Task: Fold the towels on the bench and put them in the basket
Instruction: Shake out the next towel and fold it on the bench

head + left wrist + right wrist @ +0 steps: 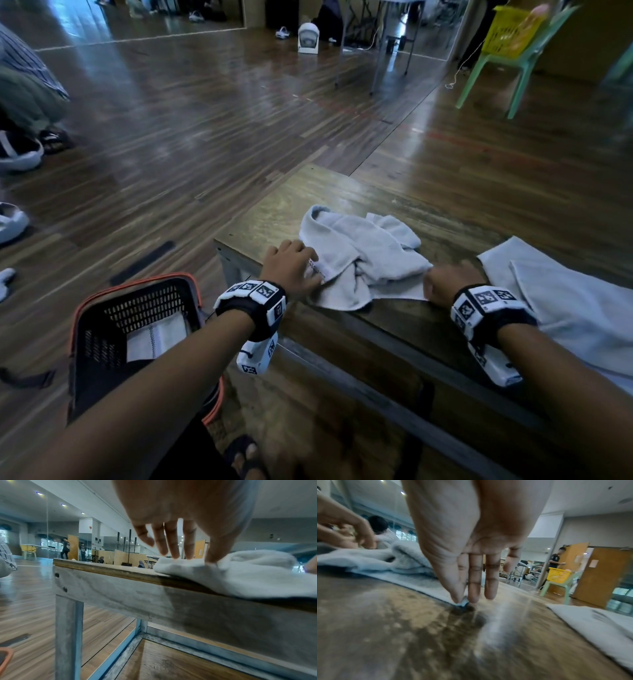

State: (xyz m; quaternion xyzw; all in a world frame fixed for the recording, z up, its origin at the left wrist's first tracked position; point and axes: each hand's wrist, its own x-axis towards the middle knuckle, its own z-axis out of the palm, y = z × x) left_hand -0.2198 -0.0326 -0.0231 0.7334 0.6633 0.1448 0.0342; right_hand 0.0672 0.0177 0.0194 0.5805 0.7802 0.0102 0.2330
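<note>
A crumpled white towel (359, 246) (248, 577) (376, 561) lies on the wooden bench (274, 205) near its left end. My left hand (310, 265) (192, 559) grips the towel's left edge, with a fold bunched between fingers and thumb. My right hand (432, 274) (464, 600) pinches the near right corner between thumb and forefinger, low on the bench top. A second white towel (575, 308) (599, 622) lies flat on the bench to the right. On the floor at the lower left stands the black basket (96, 342) with an orange rim and a folded towel (157, 337) inside.
The bench's left end (120, 595) drops off just left of my left hand, above the basket. A yellow basket (513, 31) sits on a green chair at the far right. A white fan (308, 37) and table legs stand across the wooden floor. Other people's shoes (17, 154) are at the left.
</note>
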